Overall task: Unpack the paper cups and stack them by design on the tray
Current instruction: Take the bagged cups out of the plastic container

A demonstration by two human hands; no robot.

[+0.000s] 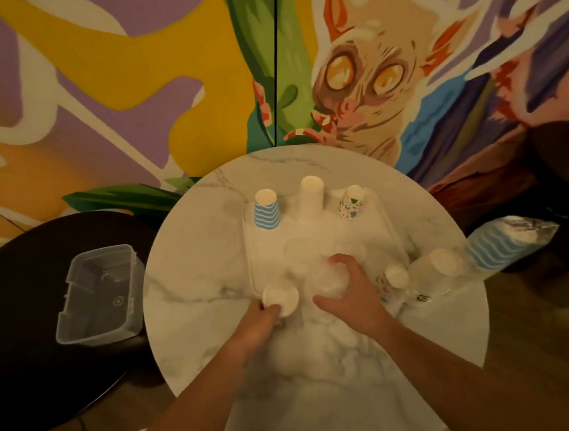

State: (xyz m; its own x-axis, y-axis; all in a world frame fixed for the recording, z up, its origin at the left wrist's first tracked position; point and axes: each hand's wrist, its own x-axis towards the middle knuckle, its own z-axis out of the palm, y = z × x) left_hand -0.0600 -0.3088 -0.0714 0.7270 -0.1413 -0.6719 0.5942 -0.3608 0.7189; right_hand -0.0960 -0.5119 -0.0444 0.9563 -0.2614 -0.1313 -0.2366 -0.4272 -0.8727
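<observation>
Paper cups are distributed across the round white marble-pattern table (193, 292), and three upturned stacks stand along the far edge of the white rectangular plastic tray (255, 252): a blue wave-striped stack (266, 213), a plain white stack (310, 197) and a floral-print stack (352, 202). At the table's right edge lie clear plastic sleeves still holding cups: a blue-striped sleeve (505, 244), a white sleeve (442, 263) and a small floral sleeve (390, 280)

The right hand (348, 292) is clamped over a washed-out white object, probably a plain cup or wrapper; overexposure prevents identification. The left hand (259, 320) pinches the plain white paper cup (280, 296), which stands just at the tray's near-left corner

Hazards, as judgement:
- The blue-striped sleeve overhangs the table edge; a nudge from the right forearm could send it to the floor
- Glare hides cup edges, so a white cup may be set down askew and tilt the stack
- Reaching to the far row risks toppling a neighbouring stack
</observation>
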